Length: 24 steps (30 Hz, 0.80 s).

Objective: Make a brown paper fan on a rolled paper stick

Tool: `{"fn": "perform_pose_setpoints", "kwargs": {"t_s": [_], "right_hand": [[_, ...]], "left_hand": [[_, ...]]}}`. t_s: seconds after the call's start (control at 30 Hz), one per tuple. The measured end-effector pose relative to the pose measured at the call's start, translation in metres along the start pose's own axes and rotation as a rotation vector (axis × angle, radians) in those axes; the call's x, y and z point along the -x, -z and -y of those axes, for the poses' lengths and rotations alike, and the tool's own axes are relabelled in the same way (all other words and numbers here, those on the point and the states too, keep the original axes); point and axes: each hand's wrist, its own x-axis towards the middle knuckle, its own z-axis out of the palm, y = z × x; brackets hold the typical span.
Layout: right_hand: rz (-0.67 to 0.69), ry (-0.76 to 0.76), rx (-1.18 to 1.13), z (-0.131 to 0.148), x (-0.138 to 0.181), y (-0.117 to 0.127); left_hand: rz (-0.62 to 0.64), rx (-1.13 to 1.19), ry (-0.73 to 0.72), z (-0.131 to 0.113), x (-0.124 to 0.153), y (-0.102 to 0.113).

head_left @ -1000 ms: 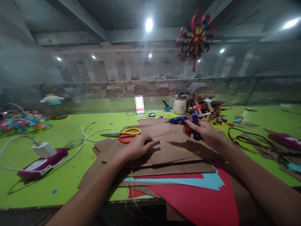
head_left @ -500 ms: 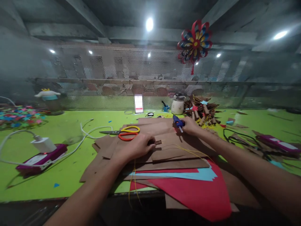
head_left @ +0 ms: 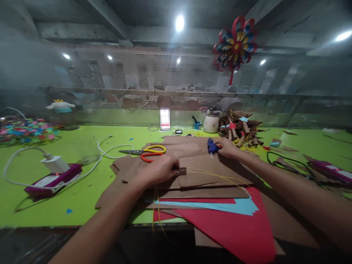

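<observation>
My left hand rests curled on a stack of brown paper sheets, its fingers pinched on a small brown paper strip. A thin yellow string runs across the brown paper beside that hand. My right hand reaches to the far edge of the stack and is closed round a blue glue gun, whose nozzle points down at the paper. Red paper and light blue paper lie under the brown sheets at the near edge.
Yellow-and-orange scissors lie left of the stack. A purple device with a white charger and cable sits at the left on the green table. A white pot and a pile of rolled brown paper pieces stand behind. A black cable lies at right.
My right hand carried the glue gun from held up and level to the far edge of the paper stack, nozzle now down. My left hand stayed on the small brown strip.
</observation>
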Motion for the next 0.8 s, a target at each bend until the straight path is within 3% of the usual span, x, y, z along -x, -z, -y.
{"fn": "perform_pose_setpoints", "kwargs": {"t_s": [0.13,0.23,0.37,0.53,0.8], "right_hand": [[0.0,0.126,-0.054,0.038,0.019,0.022],[0.134,0.384,-0.253,0.081,0.045,0.043],[0.241,0.544,-0.25,0.118,0.075,0.062],[0.278,0.75,-0.36,0.118,0.089,0.054],[0.242,0.773,-0.458,0.112,0.092,0.024]], "left_hand": [[0.016,0.011,0.016,0.001,0.0,0.001],[0.022,0.011,0.043,-0.002,0.0,0.004],[0.031,-0.014,0.092,-0.011,0.004,0.012],[0.033,-0.039,0.117,-0.015,0.01,0.012],[-0.001,0.006,0.078,-0.014,0.016,-0.001]]}}
